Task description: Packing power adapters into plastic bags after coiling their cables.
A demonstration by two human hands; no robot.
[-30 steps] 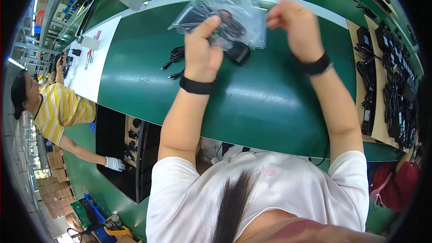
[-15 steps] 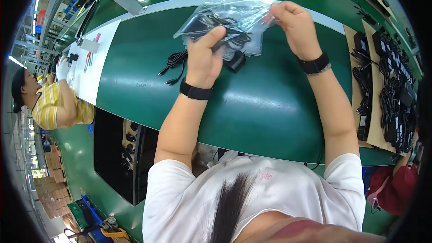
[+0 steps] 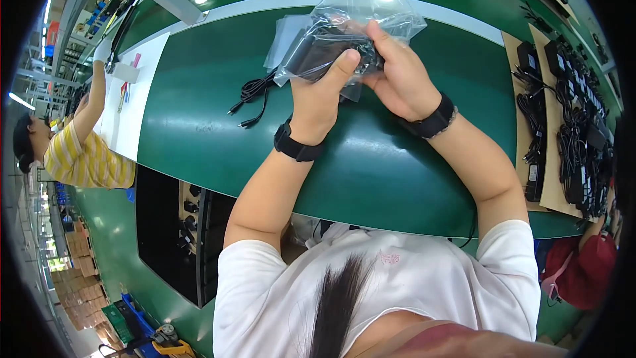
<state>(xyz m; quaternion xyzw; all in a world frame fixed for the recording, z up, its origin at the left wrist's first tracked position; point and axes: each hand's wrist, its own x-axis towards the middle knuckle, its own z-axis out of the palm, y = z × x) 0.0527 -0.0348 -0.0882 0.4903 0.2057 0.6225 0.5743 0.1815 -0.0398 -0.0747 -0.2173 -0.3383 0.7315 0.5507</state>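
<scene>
Both the left hand and the right hand grip a clear bag over the table, a black box showing through it. Gentle, even pressure should steady the box without tearing the bag, clear of the cable lying nearby

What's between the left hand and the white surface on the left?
In the head view, a bundled black cable lies there on the green tabletop, closer to the left hand than the white surface.
</scene>
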